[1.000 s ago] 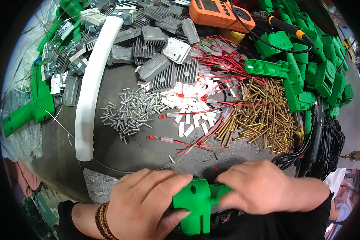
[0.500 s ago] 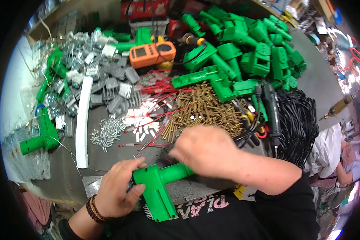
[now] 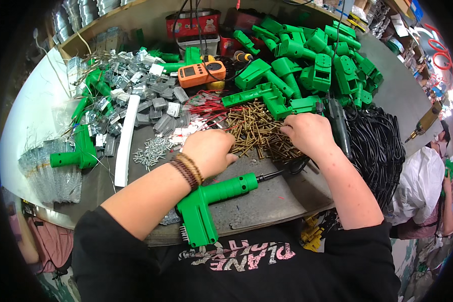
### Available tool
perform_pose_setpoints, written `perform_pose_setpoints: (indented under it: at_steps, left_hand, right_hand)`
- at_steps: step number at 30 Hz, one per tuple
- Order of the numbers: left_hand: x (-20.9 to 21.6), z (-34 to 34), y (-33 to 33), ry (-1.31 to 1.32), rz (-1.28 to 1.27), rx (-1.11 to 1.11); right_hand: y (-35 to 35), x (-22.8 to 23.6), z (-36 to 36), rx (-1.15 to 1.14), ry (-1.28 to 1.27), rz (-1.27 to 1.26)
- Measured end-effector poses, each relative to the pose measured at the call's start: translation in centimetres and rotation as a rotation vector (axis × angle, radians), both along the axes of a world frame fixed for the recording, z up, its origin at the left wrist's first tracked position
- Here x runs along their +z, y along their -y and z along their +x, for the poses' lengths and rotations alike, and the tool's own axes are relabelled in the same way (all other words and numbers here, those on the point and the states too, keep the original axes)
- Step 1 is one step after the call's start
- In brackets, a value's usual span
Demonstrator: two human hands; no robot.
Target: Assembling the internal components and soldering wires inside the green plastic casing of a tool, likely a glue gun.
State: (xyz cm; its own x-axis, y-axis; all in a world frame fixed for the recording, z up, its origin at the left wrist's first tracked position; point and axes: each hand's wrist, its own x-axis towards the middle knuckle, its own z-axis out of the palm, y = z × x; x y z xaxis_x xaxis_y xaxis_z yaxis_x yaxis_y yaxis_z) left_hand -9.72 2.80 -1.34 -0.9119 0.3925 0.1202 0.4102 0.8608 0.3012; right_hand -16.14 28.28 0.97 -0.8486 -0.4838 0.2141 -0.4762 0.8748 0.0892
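Note:
A green plastic tool housing (image 3: 196,221) with a round handle lies at the table's near edge, a black cord (image 3: 270,175) coming out of the handle end. Neither hand touches it; my left wrist passes just above. My left hand (image 3: 206,151), fingers curled, is beside the small white pieces (image 3: 188,132) and the near side of a heap of brass-coloured screws (image 3: 254,131). At the heap's right side, my right hand (image 3: 309,133) has its fingers bent down and pinched together. Whatever either hand's fingertips hold is hidden.
Green housings (image 3: 314,70) pile up at the back right, with black cords (image 3: 377,151) in front and a dark power screwdriver (image 3: 338,126) beside them. Left are grey metal parts (image 3: 158,108), silver screws (image 3: 151,152) and a white strip (image 3: 127,141). An orange meter (image 3: 201,74) stands behind.
Both hands have left the green housing. The left went forward and right to the small parts, the right went forward and right to the brass screws. The housing's cord now shows.

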Motion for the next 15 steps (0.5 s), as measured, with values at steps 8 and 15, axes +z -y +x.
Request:
perform_pose_setpoints:
  at_steps: [8,15]
  left_hand:
    - [-1.0,-0.2,0.2,-0.020,-0.295,0.021]
    - [2.3,3.5,5.2,0.033,0.333,0.065]
  right_hand:
    - [-1.7,-1.3,1.8,0.023,-0.136,-0.507]
    - [-3.0,-2.9,11.3,0.343,0.505,-0.539]
